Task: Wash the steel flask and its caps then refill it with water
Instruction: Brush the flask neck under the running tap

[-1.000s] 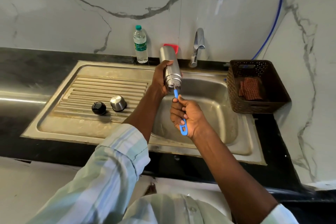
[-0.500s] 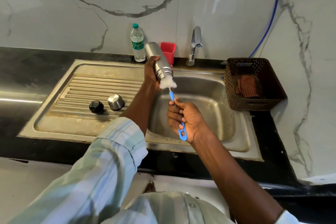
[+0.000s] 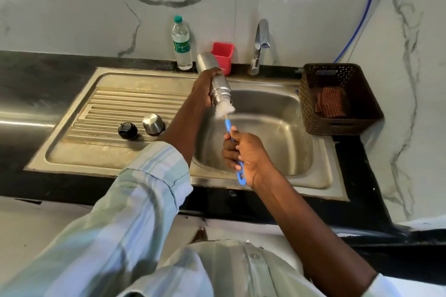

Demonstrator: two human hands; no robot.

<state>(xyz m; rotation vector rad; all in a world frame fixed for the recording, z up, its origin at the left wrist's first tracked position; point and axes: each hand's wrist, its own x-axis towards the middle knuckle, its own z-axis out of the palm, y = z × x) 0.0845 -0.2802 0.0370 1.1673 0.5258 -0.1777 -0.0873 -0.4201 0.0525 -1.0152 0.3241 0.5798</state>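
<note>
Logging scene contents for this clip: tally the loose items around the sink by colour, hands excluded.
Steel: 2, the flask and the steel cap
Black: 1, the black cap
Blue: 1, the bottle brush
Red: 1, the red cup
Clear: 1, the plastic water bottle
Brown: 1, the basket
Red-checked: 1, the cloth
Total: 8

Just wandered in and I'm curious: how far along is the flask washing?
Done: both caps are off, the black cap and steel cap resting on the drainboard. In hand: the left hand tilts the flask over the sink while the right hand works a bottle brush at its mouth. Left: rinsing, caps, refilling.
</note>
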